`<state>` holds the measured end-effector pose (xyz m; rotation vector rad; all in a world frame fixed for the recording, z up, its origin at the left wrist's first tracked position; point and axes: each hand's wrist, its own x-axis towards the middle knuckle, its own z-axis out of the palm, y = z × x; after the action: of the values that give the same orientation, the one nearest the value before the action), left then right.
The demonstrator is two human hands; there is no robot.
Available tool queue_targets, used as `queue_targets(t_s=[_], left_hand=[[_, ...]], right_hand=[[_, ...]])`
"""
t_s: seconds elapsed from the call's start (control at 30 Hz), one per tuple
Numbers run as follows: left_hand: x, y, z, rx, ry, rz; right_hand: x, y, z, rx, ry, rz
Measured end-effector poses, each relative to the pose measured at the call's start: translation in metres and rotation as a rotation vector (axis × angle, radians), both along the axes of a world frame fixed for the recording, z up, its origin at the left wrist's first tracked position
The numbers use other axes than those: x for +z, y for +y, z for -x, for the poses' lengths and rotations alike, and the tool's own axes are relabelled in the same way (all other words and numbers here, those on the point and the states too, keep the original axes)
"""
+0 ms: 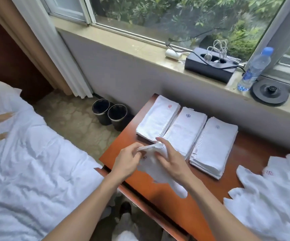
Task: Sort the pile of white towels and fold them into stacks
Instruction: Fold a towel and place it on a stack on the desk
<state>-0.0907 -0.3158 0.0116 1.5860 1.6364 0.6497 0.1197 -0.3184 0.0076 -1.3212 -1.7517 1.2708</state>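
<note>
item: left hand [126,162] and right hand [171,162], both pinching one small white towel [155,168] by its top edge, the rest hanging limp over the wooden table [158,188]. handling: likely light and floppy; best taken at the corners. three folded stacks [184,134] lying just beyond the grip; unsorted pile [271,197] sitting to the right.

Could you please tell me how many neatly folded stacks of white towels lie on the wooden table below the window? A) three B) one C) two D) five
A: three folded stacks lie side by side on the table: the left stack, the middle stack and the right stack. The loose pile at the right is unfolded.
</note>
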Motion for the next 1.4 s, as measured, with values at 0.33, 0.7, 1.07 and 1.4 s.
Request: queue_targets(t_s=[0.33,0.7,1.07,1.4], left_hand=[[-0.047,0.098,0.044,-0.218,-0.233,-0.031],[-0.019,0.146,0.068,-0.700,-0.232,-0.253],[-0.006,0.192,0.053,-0.552,-0.198,-0.133],[-0.007,0.292,0.039,-0.392,-0.175,-0.076]], right_hand=[[-0.017,0.041,0.047,-0.387,-0.227,-0.082],[0.016,0.056,0.073,-0.455,-0.440,-0.127],[0.013,0.086,0.037,-0.542,-0.253,-0.120],[-0.013,0.173,0.034,-0.524,-0.200,-0.092]])
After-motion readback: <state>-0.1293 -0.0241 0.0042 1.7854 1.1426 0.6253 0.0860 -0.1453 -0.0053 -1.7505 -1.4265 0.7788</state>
